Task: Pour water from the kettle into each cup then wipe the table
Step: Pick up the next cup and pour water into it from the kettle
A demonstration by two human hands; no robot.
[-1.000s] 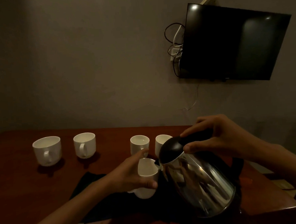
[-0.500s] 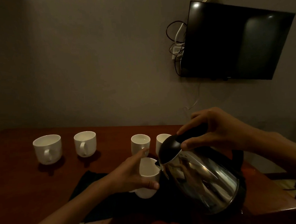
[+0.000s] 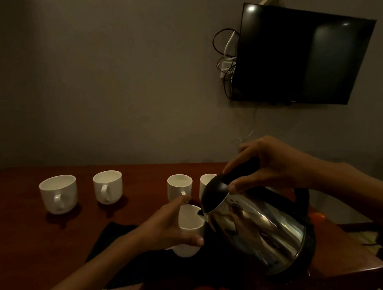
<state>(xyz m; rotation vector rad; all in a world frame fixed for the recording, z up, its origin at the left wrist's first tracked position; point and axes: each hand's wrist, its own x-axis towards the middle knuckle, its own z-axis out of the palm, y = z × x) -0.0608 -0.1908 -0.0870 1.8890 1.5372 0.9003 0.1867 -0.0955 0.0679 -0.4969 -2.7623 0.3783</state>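
In the lower middle of the frame the left hand (image 3: 168,230) is gripping a plain white ceramic cup (image 3: 189,248) around its side, thumb in front and fingers behind, over a black cloth (image 3: 111,242) that is lying on the dark reddish wooden table (image 3: 24,242). Just right of it, the right hand (image 3: 267,163) is clamping the black handle on top of a shiny stainless-steel electric kettle (image 3: 264,236). Compared with a second ago, that hand is sitting a little higher and further left, and the kettle is leaning more steeply, its spout hanging over the cup's rim. This suggests the pour into this cup is under way or just starting, though in the dim light no stream is showing. Four more white cups are standing in a row across the middle left: a wide cup (image 3: 59,194), a rounded cup (image 3: 108,187), a small cup (image 3: 180,186) and a half-hidden cup (image 3: 207,181). The wiping is looking some way off.
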